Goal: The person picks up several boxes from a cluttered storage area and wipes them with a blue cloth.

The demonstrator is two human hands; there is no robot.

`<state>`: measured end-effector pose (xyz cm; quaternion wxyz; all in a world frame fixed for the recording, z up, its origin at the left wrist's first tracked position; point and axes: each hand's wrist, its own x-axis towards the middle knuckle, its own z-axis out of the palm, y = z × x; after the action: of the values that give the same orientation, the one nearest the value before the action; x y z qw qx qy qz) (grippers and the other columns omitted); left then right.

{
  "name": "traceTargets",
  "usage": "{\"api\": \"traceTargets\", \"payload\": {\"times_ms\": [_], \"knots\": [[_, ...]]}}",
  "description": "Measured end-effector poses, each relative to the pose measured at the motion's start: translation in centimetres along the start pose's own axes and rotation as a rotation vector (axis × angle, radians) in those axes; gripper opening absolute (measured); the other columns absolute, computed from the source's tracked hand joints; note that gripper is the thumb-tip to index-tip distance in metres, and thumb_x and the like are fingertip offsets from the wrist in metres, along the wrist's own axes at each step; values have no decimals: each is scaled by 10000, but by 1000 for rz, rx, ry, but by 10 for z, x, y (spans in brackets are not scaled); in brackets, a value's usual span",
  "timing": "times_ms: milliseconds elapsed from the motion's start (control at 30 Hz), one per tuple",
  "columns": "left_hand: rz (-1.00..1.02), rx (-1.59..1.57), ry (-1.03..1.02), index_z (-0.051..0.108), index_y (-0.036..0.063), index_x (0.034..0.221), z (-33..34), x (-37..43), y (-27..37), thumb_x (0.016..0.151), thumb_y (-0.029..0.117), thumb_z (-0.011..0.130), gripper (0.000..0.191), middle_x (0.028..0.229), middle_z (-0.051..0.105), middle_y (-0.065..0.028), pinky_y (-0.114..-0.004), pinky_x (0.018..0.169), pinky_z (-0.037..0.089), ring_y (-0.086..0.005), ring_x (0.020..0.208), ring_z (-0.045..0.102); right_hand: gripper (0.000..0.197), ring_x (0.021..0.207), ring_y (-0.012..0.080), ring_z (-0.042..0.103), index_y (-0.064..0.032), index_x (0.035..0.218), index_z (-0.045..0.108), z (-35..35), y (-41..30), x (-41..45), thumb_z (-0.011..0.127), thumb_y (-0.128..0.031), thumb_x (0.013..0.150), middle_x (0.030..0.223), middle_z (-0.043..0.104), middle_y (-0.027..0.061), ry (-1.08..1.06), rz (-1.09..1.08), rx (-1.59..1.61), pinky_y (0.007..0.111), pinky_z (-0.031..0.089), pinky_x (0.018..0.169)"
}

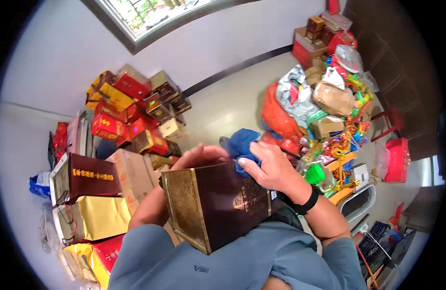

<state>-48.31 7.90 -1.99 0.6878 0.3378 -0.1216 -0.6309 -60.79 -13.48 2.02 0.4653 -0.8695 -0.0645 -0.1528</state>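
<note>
A dark maroon box [230, 206] with gold edges and a gold-patterned end lies tilted against my torso. My right hand [268, 165], with a black band at its wrist, grips a crumpled blue cloth [244, 145] at the far edge of the box. My left hand [201, 156] is behind the far left side of the box, partly blurred; its fingertips reach above the edge, and its palm is hidden, so its hold on the box is unclear.
Red, yellow and brown boxes [108, 125] are piled on the left, near a cardboard carton [132, 174] and a gold paper bag [103, 217]. Plastic bags [277, 112], parcels and colourful decorations are heaped on the right. A red stool [393, 121] stands by the brown wall.
</note>
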Motion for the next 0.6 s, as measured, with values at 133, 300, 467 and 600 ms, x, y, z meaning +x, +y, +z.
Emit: {"api": "traceTargets", "payload": {"times_ms": [133, 300, 467, 600], "knots": [[-8, 48, 123, 451, -26, 1285, 14, -38, -2, 872, 551, 475, 710, 1266, 514, -150, -370, 1050, 332, -238, 1207, 467, 264, 689, 416, 556, -1, 794, 514, 28, -1, 22, 622, -238, 838, 734, 550, 230, -155, -86, -48, 485, 448, 611], [-17, 47, 162, 317, -32, 1398, -2, -66, -22, 769, 494, 610, 871, 1383, 417, -144, -334, 1085, 274, -228, 1275, 413, 247, 721, 416, 559, 1, 834, 529, 56, 5, 25, 616, -231, 843, 762, 557, 221, -194, -53, 75, 474, 456, 640], [85, 189, 144, 378, -35, 1364, -14, -87, -33, 727, 532, 585, 879, 1398, 378, -157, -371, 1089, 246, -247, 1308, 357, 220, 824, 438, 567, 3, 912, 552, 71, 69, 2, 573, -212, 871, 879, 591, 237, -107, 151, 156, 447, 473, 705], [172, 245, 256, 468, -34, 1280, -13, -92, -41, 788, 406, 591, 672, 1308, 457, -148, -367, 1060, 314, -258, 1224, 440, 255, 848, 470, 569, 9, 953, 581, 92, 135, -42, 571, -232, 872, 850, 596, 289, -442, 414, 55, 466, 477, 706]]}}
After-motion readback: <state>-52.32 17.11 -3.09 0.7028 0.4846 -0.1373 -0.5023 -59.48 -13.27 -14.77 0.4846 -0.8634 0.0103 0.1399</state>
